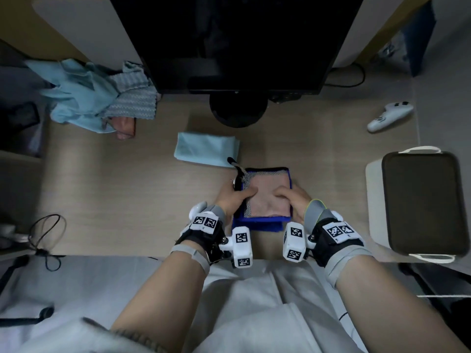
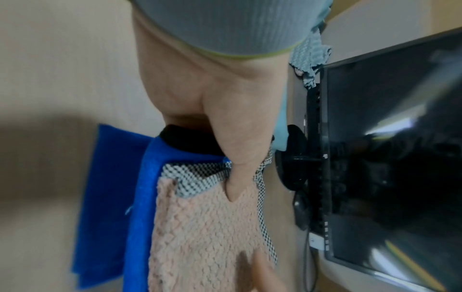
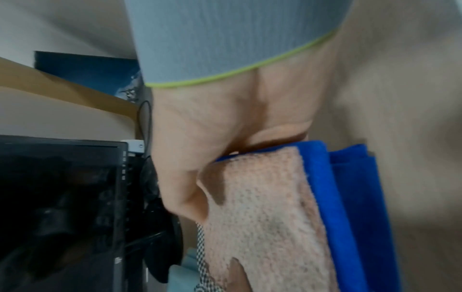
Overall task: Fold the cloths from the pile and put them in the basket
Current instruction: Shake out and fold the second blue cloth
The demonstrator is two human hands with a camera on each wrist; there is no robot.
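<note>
A stack of folded cloths sits at the table's front middle: a pink cloth [image 1: 267,200] on top, a black-and-white checked cloth [image 1: 246,186] under it, a blue cloth [image 1: 260,224] at the bottom. My left hand [image 1: 234,197] grips the stack's left side with its thumb on the pink cloth [image 2: 205,227]. On the other side my right hand [image 1: 293,197] grips likewise, thumb on top [image 3: 262,217]. The fingers under the stack are hidden. The dark basket [image 1: 384,187] with white handles stands at the right. The unfolded pile [image 1: 89,98] lies at the back left.
A folded light blue cloth [image 1: 206,149] lies just behind the stack. A black monitor [image 1: 237,42] on a round foot fills the back middle. A white controller [image 1: 387,115] lies at the back right, and a looped cable [image 1: 46,230] at the front left.
</note>
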